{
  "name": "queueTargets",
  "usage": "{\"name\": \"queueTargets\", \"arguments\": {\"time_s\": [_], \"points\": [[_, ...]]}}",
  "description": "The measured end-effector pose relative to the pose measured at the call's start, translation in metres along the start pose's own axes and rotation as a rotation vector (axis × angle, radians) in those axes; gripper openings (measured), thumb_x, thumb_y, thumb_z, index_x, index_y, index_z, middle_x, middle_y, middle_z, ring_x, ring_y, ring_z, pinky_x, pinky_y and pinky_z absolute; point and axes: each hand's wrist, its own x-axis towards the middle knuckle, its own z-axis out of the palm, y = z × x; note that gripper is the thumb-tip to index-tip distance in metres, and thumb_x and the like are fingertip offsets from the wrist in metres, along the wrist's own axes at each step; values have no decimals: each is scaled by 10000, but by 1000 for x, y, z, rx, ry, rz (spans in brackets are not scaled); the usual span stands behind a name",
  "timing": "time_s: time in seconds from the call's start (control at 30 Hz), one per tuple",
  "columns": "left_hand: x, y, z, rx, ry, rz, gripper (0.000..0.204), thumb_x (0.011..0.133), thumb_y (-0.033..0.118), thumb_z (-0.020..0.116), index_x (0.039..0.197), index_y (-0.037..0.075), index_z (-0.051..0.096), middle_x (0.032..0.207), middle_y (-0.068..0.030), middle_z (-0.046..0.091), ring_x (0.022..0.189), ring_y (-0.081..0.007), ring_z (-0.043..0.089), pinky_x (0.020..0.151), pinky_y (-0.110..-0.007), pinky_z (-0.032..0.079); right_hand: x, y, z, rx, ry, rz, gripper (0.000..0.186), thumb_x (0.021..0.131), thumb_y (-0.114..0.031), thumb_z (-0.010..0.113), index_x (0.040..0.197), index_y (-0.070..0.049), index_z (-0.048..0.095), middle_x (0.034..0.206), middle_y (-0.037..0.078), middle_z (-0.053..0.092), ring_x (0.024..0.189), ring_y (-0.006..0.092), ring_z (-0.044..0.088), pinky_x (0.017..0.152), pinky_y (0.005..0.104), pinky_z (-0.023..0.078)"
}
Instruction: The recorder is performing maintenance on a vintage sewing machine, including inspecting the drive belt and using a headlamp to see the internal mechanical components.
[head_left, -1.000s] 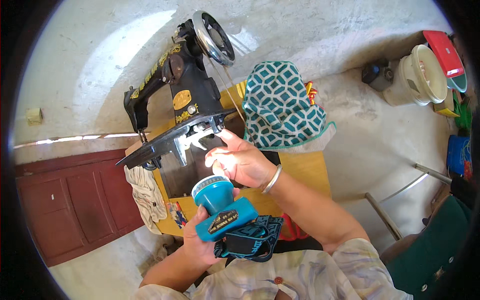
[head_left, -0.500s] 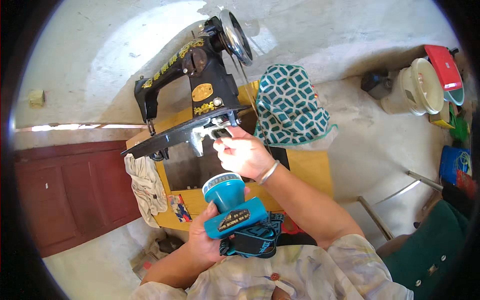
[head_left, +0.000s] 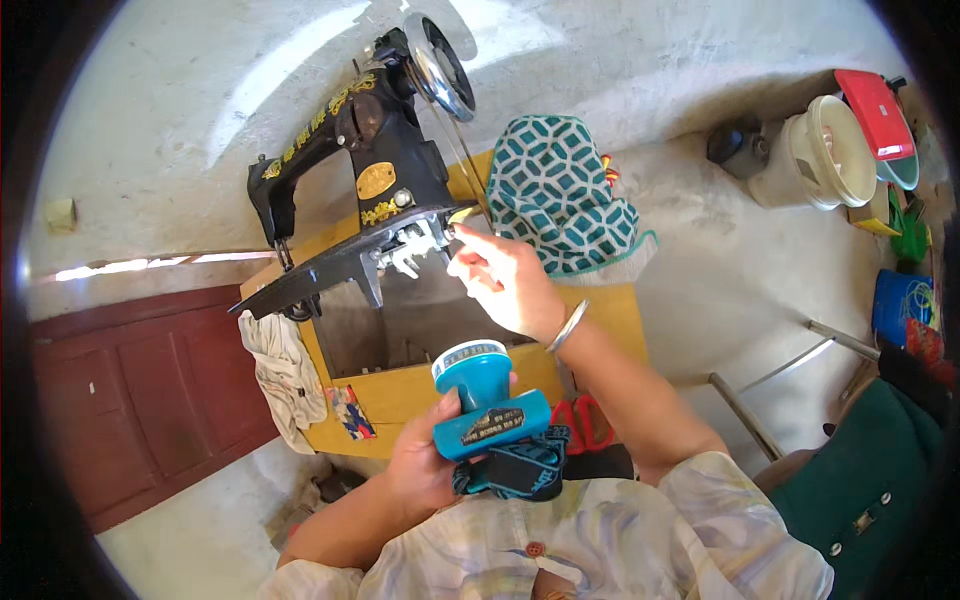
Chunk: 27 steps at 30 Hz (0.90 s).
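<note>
A black sewing machine (head_left: 360,150) with gold decoration stands tipped back, its metal underside facing me. Under the raised bed shows the bare metal linkage (head_left: 408,246). My right hand (head_left: 515,280), wearing a bangle, reaches up to the right end of that underside. Its index finger is stretched out at the bed's edge, the other fingers loosely bent, and nothing shows in them. Lower down, my left hand (head_left: 425,450) is closed round a teal headlamp (head_left: 478,385). The lamp points at the machine, lighting my right hand, and its dark strap (head_left: 520,468) hangs below.
The yellow wooden table (head_left: 590,330) has an opening beneath the machine. A green-patterned cloth (head_left: 560,195) lies at its right, a pale cloth (head_left: 283,370) at its left. Red-handled scissors (head_left: 583,425) lie near me. Buckets (head_left: 800,165) and a metal-legged chair (head_left: 745,415) stand to the right.
My right hand's index finger has straightened toward the bed's right end, with the hand opening out. The headlamp has shifted right in view, and the machine appears slightly further left.
</note>
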Motion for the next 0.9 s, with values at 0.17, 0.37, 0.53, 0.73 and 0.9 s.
{"name": "queueTargets", "arguments": {"time_s": [0.17, 0.37, 0.53, 0.73, 0.9], "points": [[4, -7, -1, 34, 68, 30, 612, 791, 373, 569, 1251, 37, 344, 1165, -116, 492, 1011, -263, 529, 888, -403, 419, -6, -1, -7, 286, -43, 243, 521, 790, 60, 436, 1283, -96, 370, 797, 70, 598, 566, 72, 487, 528, 201, 430], [8, -8, -3, 77, 153, 182, 623, 765, 370, 595, 1231, 30, 362, 1136, -142, 508, 974, -272, 551, 841, -387, 447, -6, -6, -8, 85, -144, 222, 578, 792, 40, 448, 1327, -123, 302, 821, 61, 593, 588, 97, 519, 549, 243, 453], [12, -7, -12, 93, 124, 196, 613, 762, 359, 596, 1223, 22, 375, 1111, -143, 527, 983, -280, 548, 847, -403, 445, -14, -6, -17, 211, -213, 310, 583, 788, -31, 506, 1325, -100, 290, 821, 69, 584, 598, 102, 527, 536, 250, 459], [17, -15, -2, 99, 241, 215, 622, 759, 362, 597, 1225, 20, 369, 1129, -148, 517, 988, -293, 544, 866, -442, 434, -39, 18, -4, 378, -268, 692, 477, 793, -59, 522, 1246, -10, 381, 824, 72, 557, 581, 96, 527, 482, 226, 462], [20, -11, -18, -3, 172, 212, 623, 782, 382, 558, 1245, 27, 339, 1170, -143, 492, 988, -304, 545, 852, -477, 438, -34, 22, 6, 283, -244, 508, 501, 791, -42, 531, 1267, -54, 375, 742, 44, 541, 579, 79, 505, 492, 225, 444]]}}
